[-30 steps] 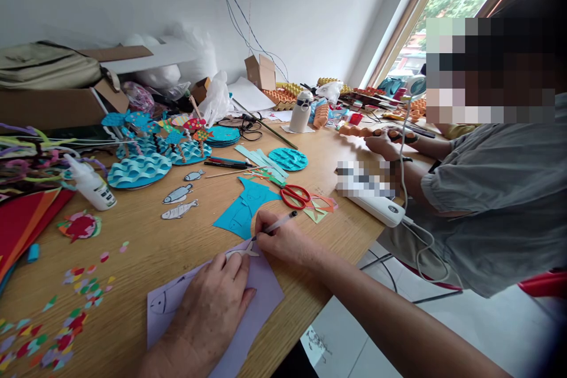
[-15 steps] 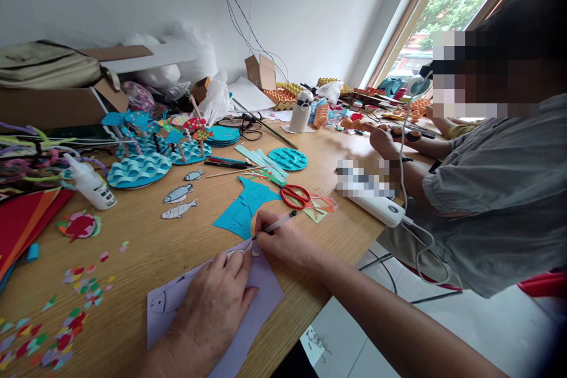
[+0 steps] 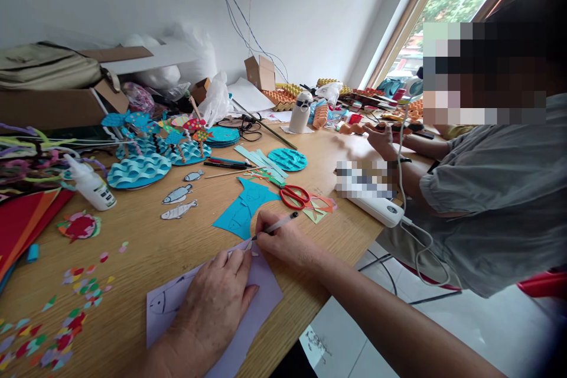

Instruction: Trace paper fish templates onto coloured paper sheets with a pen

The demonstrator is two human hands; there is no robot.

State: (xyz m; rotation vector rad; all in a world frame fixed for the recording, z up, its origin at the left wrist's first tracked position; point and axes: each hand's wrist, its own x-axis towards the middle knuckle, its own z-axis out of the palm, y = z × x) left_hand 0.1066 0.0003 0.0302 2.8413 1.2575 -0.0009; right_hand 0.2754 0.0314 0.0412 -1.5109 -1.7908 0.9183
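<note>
"Purple paper (image 3: 266, 283) lies at the near edge of the table (image 3: 146, 230), partly under the left hand (image 3: 215, 301); why is that palm spread so wide?"

"Probably to brace the paper against sliding; the left hand grips nothing, its fingers laid flat and its thumb out to the side; a pale cut-out (image 3: 254, 253) pokes out beyond the fingertips, so the same pressure likely pins that as well."

"And the right hand (image 3: 287, 242)?"

"It pinches a pen (image 3: 280, 224), fingers close to the writing end; a low hold like that suits small, careful lines, I'd say; the barrel leans back towards the scissors (image 3: 296, 196), and the tip is down by the paper's far corner, beside the pale cut-out."

"Does the pen touch the paper?"

"I cannot tell; the tip is too small to judge. A fish outline (image 3: 157, 302) shows at the paper's left end, clear of the fingers."

"Why the scissors over there?"

"Perhaps to be within reach yet off the paper; their red handles lie beside the blue paper (image 3: 234, 221), which bears fish outlines too; three fish cut-outs (image 3: 179, 210) sit apart to the left, which probably spares them from the moving wrist."
</note>
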